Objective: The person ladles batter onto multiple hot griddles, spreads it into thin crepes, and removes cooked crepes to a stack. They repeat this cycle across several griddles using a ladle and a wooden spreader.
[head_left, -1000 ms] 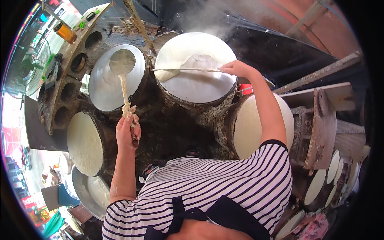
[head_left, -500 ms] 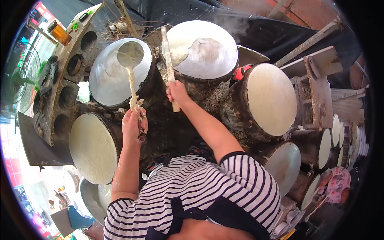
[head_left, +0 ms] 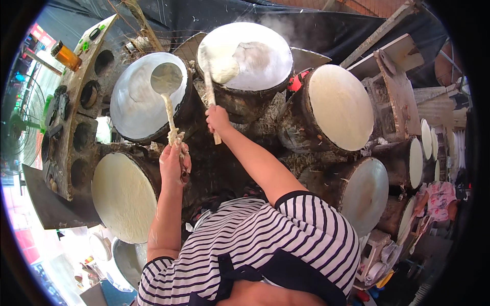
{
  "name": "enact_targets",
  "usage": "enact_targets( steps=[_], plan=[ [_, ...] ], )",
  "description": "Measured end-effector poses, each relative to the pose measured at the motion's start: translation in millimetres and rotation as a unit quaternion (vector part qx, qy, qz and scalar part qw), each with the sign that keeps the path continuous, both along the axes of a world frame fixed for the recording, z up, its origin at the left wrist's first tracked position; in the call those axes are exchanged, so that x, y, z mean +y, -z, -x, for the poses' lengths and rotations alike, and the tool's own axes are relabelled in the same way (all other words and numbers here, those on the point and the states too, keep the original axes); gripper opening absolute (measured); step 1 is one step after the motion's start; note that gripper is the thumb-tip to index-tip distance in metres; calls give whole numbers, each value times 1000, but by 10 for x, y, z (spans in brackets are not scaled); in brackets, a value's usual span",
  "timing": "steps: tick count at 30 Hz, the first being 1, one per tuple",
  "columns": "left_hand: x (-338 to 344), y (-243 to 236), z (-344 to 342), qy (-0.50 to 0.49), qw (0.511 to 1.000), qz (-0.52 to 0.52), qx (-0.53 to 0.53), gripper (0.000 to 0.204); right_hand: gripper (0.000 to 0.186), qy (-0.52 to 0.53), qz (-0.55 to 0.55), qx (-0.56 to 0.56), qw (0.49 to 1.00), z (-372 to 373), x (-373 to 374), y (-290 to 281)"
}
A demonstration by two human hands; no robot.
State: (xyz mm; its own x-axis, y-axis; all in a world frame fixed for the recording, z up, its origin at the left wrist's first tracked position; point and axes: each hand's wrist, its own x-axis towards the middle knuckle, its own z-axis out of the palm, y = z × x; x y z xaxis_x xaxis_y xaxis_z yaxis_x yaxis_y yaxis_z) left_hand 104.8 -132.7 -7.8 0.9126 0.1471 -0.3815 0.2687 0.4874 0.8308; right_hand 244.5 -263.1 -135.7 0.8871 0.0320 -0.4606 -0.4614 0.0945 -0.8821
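Note:
My left hand [head_left: 175, 162] is closed around the batter-caked handle of a ladle [head_left: 166, 78]. The ladle's round bowl hangs over the far-left round griddle [head_left: 126, 120], whose pale grey surface shows. My right hand [head_left: 218, 121] grips a long, flat wooden stick [head_left: 210, 90]. Its blurred far end is at the left side of the steaming far-middle griddle [head_left: 273, 76], against a pale patch of batter [head_left: 223, 69]. A darker bare spot shows in that griddle's middle.
Near left, a griddle [head_left: 124, 199] is covered in pale batter; another covered griddle [head_left: 341, 107] stands to the right. Below it is a bare grey griddle [head_left: 364, 189]. A stand with round holes [head_left: 80, 133] runs along the left. At far right is a person in pink [head_left: 440, 200].
On the far-middle griddle the batter has shrunk to a smaller patch at the left, and the stick's far end has shifted over it. The ladle stays over its griddle. The whole view has shifted slightly.

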Motion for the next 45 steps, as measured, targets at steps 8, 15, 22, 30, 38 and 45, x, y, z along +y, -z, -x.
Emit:
enact_targets(
  steps=[8, 15, 22, 30, 38, 45],
  plan=[
    [18, 63, -48, 19, 1000, 1, -6, 21, 33, 102, -137, 67, 983, 602, -677, -383],
    [-195, -28, -24, 26, 1000, -11, -12, 21, 42, -11, 7, -20, 1000, 361, -483, -85],
    [-392, -85, -90, 45, 998, -30, -16, 29, 43, 65, -74, 63, 993, 634, -1291, -171],
    [-791, -82, -156, 69, 997, -25, -27, 23, 43, -80, 66, 1, 995, 592, -1120, -154],
    [-1098, -194, -233, 73, 997, -14, -23, 22, 46, 2, -4, 87, 996, 471, -2082, -315],
    [-1205, -127, -332, 79, 996, -11, -31, 22, 45, -165, 234, -126, 950, 625, -1927, -79]
  ],
)
